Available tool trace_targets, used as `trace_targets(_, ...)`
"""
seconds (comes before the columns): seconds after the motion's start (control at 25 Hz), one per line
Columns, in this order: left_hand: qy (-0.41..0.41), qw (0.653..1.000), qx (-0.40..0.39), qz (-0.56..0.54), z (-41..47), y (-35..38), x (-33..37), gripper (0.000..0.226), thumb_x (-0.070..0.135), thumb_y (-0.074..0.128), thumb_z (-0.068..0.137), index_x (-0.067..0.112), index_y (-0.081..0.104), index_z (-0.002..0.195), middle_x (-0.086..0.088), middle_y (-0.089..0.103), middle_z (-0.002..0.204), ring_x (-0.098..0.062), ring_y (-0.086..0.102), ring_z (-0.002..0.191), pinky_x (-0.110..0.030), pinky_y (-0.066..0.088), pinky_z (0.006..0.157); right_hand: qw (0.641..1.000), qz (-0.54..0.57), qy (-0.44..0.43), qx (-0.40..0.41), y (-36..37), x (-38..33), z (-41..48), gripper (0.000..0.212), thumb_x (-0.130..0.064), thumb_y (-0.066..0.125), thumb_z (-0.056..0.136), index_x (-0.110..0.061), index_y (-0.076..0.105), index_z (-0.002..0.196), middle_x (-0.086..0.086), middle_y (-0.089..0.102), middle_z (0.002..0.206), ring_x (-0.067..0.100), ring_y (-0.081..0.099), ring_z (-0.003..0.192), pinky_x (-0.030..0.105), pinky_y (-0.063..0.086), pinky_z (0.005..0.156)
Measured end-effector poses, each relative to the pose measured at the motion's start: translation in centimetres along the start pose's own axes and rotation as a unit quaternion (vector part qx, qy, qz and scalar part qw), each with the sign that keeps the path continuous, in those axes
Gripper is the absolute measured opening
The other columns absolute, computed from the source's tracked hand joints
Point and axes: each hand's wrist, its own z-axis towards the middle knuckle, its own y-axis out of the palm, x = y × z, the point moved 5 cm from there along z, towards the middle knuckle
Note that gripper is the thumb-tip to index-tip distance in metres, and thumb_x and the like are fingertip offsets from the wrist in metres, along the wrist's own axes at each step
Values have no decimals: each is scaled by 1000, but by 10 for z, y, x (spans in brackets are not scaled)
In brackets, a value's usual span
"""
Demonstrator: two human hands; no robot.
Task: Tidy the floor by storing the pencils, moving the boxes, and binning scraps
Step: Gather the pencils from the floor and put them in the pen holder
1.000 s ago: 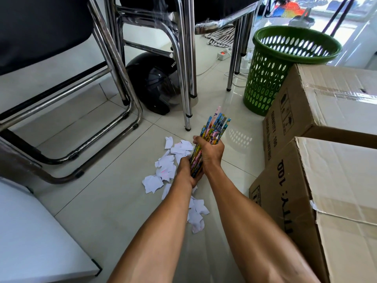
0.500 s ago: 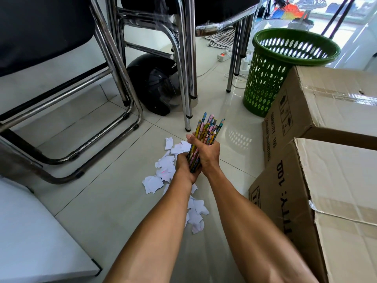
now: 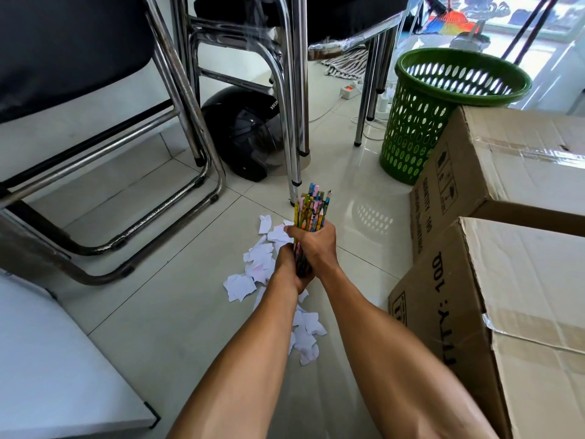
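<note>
A bundle of colourful pencils (image 3: 311, 207) stands nearly upright above the tiled floor, tips pointing away from me. My right hand (image 3: 316, 245) grips the bundle around its middle. My left hand (image 3: 289, 267) is closed on its lower end, just below the right. White torn paper scraps (image 3: 253, 264) lie scattered on the floor under and to the left of my hands, with more scraps (image 3: 307, 334) between my forearms. Two cardboard boxes stand on the right, a near box (image 3: 506, 312) and a far box (image 3: 493, 166). A green perforated bin (image 3: 421, 128) stands behind them.
Chrome chair legs (image 3: 196, 160) and table legs (image 3: 294, 122) crowd the left and centre. A black helmet (image 3: 243, 137) lies under them. A power strip with cables (image 3: 346, 91) sits by the bin. A white panel (image 3: 57, 369) fills the lower left corner.
The pencil bundle has swung from leaning right to nearly upright, and both hands have tightened around it. Scraps, boxes and bin have not moved.
</note>
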Motion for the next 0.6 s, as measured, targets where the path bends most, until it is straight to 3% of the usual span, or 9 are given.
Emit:
trace_targets(0.08, 15, 1000, -8, -17, -5, 7, -2, 32, 42, 49, 93, 18, 63, 109, -8, 76, 74, -22, 75, 74, -23, 56, 55, 1000, -14, 1, 16, 0, 1, -3, 19, -23, 79, 59, -21, 60, 62, -12, 60, 53, 5, 54, 48, 21, 45, 46)
trace_targets(0.12, 11, 1000, -15, 11, -8, 10, -2, 33, 43, 49, 93, 20, 63, 112, -7, 76, 73, -22, 75, 78, -23, 56, 58, 999, -10, 0, 35, -1, 0, -3, 19, -25, 77, 58, -23, 58, 59, -12, 58, 52, 5, 52, 46, 22, 44, 44)
trace_targets(0.2, -9, 984, 8, 179, -14, 13, 4, 43, 53, 47, 92, 20, 66, 113, -6, 76, 75, -24, 67, 91, -29, 58, 74, 997, -16, 1, 80, -8, -8, 0, 19, -31, 74, 54, -21, 58, 59, -9, 58, 52, 10, 53, 48, 26, 48, 45)
trace_targets(0.28, -15, 906, 90, 413, -23, 12, 22, 61, 62, 36, 94, 13, 68, 110, -11, 76, 91, -30, 66, 98, -43, 55, 92, 993, -48, -5, 108, -19, -25, 7, 23, -36, 73, 51, -20, 58, 57, -8, 57, 50, 12, 52, 46, 29, 50, 47)
trace_targets(0.36, 87, 795, 174, 575, -37, 20, 51, 64, 55, 27, 100, 9, 64, 122, -17, 67, 122, -36, 61, 114, -42, 48, 101, 989, -84, -18, 117, -31, -46, 15, 25, -39, 74, 52, -20, 56, 54, -5, 57, 49, 15, 53, 46, 31, 50, 47)
trace_targets(0.4, 160, 729, 184, 639, -47, 32, 64, 59, 50, 26, 103, 9, 63, 124, -16, 64, 128, -35, 59, 118, -38, 45, 99, 988, -98, -27, 118, -36, -59, 18, 27, -39, 74, 53, -20, 56, 54, -2, 58, 51, 18, 55, 48, 33, 51, 48)
trace_targets(0.48, 252, 638, 165, 709, -65, 56, 77, 49, 42, 30, 104, 10, 65, 116, -15, 65, 123, -32, 58, 114, -35, 45, 93, 986, -110, -37, 120, -46, -82, 18, 27, -38, 73, 54, -19, 53, 54, 0, 57, 51, 19, 53, 48, 34, 51, 48)
trace_targets(0.6, 301, 540, 163, 769, -103, 105, 97, 37, 37, 37, 102, 16, 64, 116, -11, 61, 119, -30, 57, 113, -38, 48, 93, 986, -113, -38, 118, -60, -137, 10, 28, -39, 72, 55, -19, 53, 54, -3, 55, 49, 14, 50, 46, 31, 47, 44)
